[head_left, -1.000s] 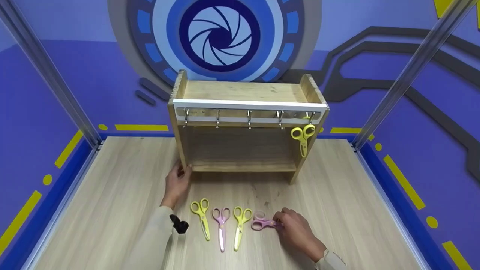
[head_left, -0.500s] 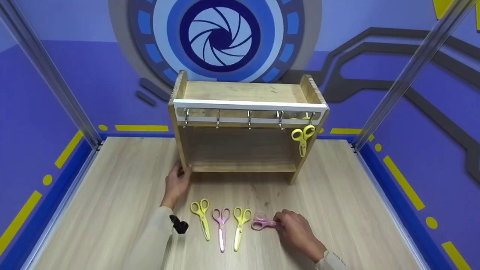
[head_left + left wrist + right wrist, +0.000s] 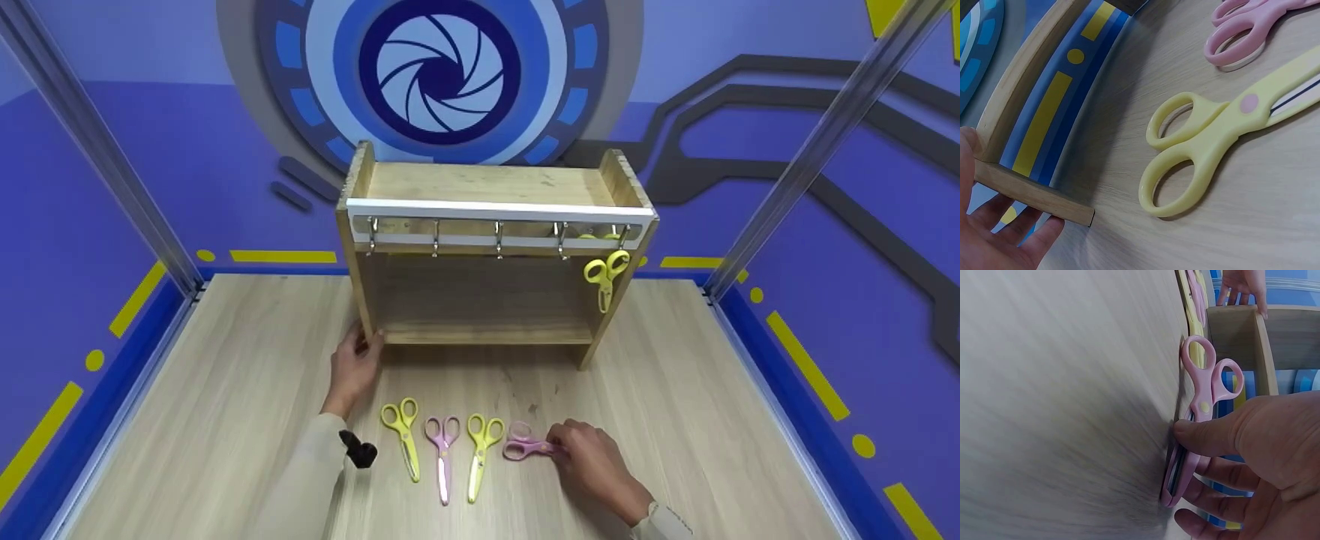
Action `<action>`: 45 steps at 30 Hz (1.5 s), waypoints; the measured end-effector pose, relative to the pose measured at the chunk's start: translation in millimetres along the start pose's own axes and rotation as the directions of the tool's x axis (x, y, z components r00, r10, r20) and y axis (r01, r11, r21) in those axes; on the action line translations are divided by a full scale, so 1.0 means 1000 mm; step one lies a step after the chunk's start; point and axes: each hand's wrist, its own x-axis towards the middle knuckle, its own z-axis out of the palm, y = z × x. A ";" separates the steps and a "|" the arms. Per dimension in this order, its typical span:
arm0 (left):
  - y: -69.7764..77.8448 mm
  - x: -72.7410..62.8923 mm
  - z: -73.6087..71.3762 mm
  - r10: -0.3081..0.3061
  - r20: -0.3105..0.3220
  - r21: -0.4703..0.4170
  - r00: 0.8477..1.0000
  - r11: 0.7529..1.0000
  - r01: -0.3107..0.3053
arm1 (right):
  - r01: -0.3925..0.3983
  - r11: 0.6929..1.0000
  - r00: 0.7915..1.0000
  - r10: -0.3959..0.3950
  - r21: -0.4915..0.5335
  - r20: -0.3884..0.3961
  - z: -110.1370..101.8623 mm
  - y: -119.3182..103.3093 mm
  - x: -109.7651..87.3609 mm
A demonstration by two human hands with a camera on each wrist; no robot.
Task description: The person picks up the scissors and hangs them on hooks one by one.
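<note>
My left hand [image 3: 355, 371] holds the lower left side panel of a wooden rack [image 3: 480, 336]. Its thumb lies at the shelf's end and the fingers curl around the panel, as the left wrist view shows. Pinched by the blades in my right hand [image 3: 592, 459] is a pair of pink scissors [image 3: 1203, 391], with the handles pointing left. To its left lie yellow scissors [image 3: 478, 454], pink scissors [image 3: 443, 454] and another yellow pair [image 3: 406, 435], handles toward the rack. One more yellow pair [image 3: 604, 277] hangs from the rack's rightmost hook.
Several metal hooks [image 3: 499, 238] line the white-edged rail [image 3: 480, 206] across the rack's front. The other hooks carry nothing. A wood-grain table [image 3: 247, 360] lies under everything, with blue printed walls [image 3: 810, 247] and metal corner posts [image 3: 817, 142] around it.
The yellow scissors on the hook turn slightly where they hang. Both hands stay in place, and the scissors on the table have not moved.
</note>
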 end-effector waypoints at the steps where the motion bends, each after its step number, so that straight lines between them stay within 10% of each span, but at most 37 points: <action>1: 0.000 0.000 0.000 0.000 0.001 0.000 1.000 1.000 0.000 | -0.003 1.000 1.000 0.003 0.003 0.004 0.000 0.000 0.000; 32: 0.001 0.000 0.001 -0.023 0.005 -0.022 1.000 0.999 0.024 | 0.074 0.997 0.987 -0.074 -0.003 -0.141 -0.090 0.001 0.048; 45: -0.001 0.000 0.002 -0.022 0.005 -0.018 1.000 1.000 0.022 | 0.233 0.969 0.873 -0.172 0.080 -0.456 -0.150 -0.009 0.078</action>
